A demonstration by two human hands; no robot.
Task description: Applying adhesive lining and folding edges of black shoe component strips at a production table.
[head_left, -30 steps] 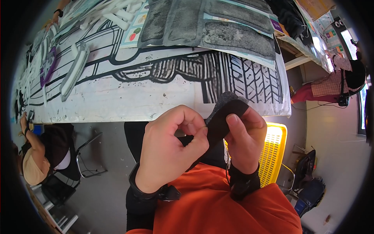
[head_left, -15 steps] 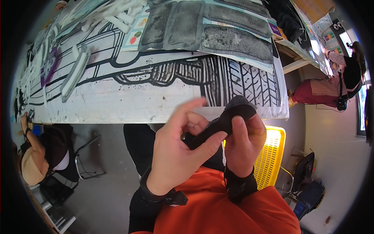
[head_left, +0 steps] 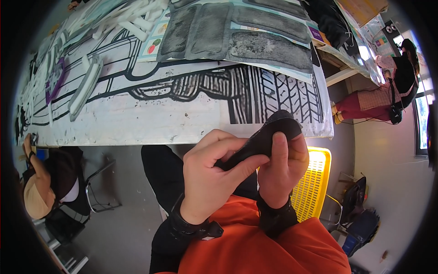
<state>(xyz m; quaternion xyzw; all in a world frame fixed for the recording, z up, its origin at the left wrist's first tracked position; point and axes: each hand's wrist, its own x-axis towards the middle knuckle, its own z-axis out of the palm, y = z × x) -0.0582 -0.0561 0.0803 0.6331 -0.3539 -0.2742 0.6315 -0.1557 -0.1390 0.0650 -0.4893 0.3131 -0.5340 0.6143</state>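
Note:
A black, flexible, elongated piece with a rounded end is held between my two hands, in front of the table's near edge. My left hand is closed on its lower left part, thumb on the near face and fingers behind. My right hand pinches it near the rounded upper end, thumb flat on the dark face and fingers behind. The piece slants up to the right and bends slightly. Its lower left end is hidden by my left hand, and I cannot tell what it is made for.
The table has a black line drawing with a tyre tread. Grey-black padded pieces lie on its far side; white strips and a grey-white strip lie left. A yellow basket stands right. Other people sit left and stand right.
The fingers of my left hand, raised and blurred before, have come down and closed on the black piece. My right hand keeps its pinch, and the view has shifted slightly.

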